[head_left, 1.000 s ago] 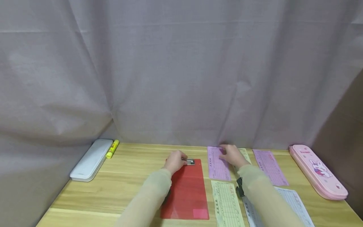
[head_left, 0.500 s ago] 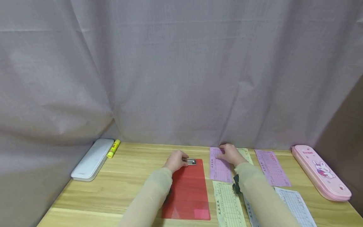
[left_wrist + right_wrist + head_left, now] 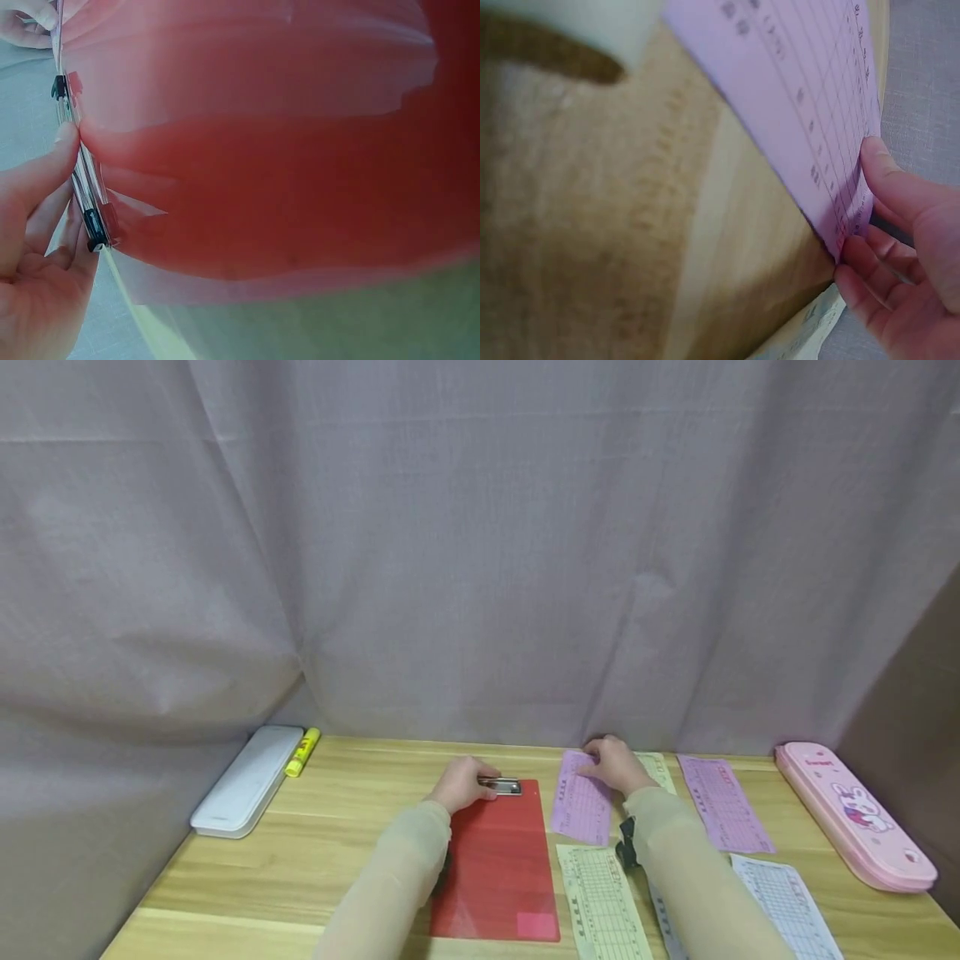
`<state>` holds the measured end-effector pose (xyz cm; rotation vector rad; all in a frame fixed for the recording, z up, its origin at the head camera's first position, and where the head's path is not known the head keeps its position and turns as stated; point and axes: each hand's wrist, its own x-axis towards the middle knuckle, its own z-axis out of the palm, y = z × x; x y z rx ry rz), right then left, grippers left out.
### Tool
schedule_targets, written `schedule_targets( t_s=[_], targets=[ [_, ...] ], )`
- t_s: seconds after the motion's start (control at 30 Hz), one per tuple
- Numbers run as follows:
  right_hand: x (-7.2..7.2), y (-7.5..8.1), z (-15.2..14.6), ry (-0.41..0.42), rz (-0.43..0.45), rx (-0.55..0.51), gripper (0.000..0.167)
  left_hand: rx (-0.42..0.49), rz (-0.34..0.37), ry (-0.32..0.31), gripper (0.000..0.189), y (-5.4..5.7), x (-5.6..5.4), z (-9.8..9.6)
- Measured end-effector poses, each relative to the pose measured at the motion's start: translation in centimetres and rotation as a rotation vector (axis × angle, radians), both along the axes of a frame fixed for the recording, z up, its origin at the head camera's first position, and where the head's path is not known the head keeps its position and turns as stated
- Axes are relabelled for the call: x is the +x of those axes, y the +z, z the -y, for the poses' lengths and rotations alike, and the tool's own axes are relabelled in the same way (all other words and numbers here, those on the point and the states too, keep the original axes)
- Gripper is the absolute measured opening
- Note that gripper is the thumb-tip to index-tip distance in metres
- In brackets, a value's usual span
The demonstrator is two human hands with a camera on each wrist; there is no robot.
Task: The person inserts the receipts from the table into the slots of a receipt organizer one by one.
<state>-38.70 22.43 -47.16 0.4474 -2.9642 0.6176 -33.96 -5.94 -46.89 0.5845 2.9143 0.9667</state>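
My left hand (image 3: 461, 785) holds the metal clip (image 3: 506, 787) at the top of a red translucent clipboard (image 3: 498, 877). In the left wrist view the thumb presses on the clip, with the other fingers behind it. My right hand (image 3: 618, 764) pinches the top edge of a purple printed form (image 3: 583, 810) just right of the clipboard. The right wrist view shows the thumb (image 3: 892, 176) on the printed face of that form, its corner between thumb and fingers. Nearest to the purple form's lower end lies a pale green form (image 3: 606, 897).
Another green form (image 3: 656, 768) is partly behind my right hand. Further right lie a second purple form (image 3: 723, 806) and a white form (image 3: 783, 902). A pink pencil case (image 3: 855, 818) sits at the right edge; a white case (image 3: 247, 781) and yellow glue stick (image 3: 303, 752) at the left.
The purple form under my right hand has turned slightly, its lower end swinging left. The nearer green form has shifted a little toward me. My left hand stays on the clip.
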Motion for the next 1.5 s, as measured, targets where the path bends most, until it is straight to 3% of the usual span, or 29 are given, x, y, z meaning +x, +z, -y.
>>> schedule_targets(
  t_s=[0.13, 0.37, 0.57, 0.7, 1.07, 1.3, 1.5],
  targets=[
    [0.1, 0.0, -0.3, -0.047, 0.000, -0.033, 0.035, 0.011, 0.000, -0.004, 0.033, 0.0, 0.0, 0.0],
    [0.4, -0.1, -0.5, -0.081, -0.008, -0.086, 0.043, 0.003, -0.019, -0.019, 0.031, -0.1, 0.0, -0.1],
    [0.9, 0.7, -1.3, -0.089, -0.112, -0.050, 0.015, -0.017, -0.033, -0.039, 0.030, -0.2, -0.1, -0.3],
    [1.1, 1.4, -2.1, -0.081, -0.157, -0.047, 0.012, -0.027, -0.047, -0.044, 0.029, -0.1, -0.1, -0.3],
    [2.5, 3.7, -3.8, -0.108, -0.051, -0.146, 0.013, -0.055, -0.076, -0.037, 0.028, 0.0, -0.2, -0.1],
    [3.8, 3.9, -4.6, -0.070, -0.037, -0.210, 0.017, -0.051, -0.059, -0.025, 0.028, 0.0, -0.2, -0.1],
    [4.7, 4.2, -5.1, -0.100, 0.015, -0.316, 0.021, -0.055, -0.064, -0.034, 0.027, -0.5, -0.5, 0.2]
  ],
)
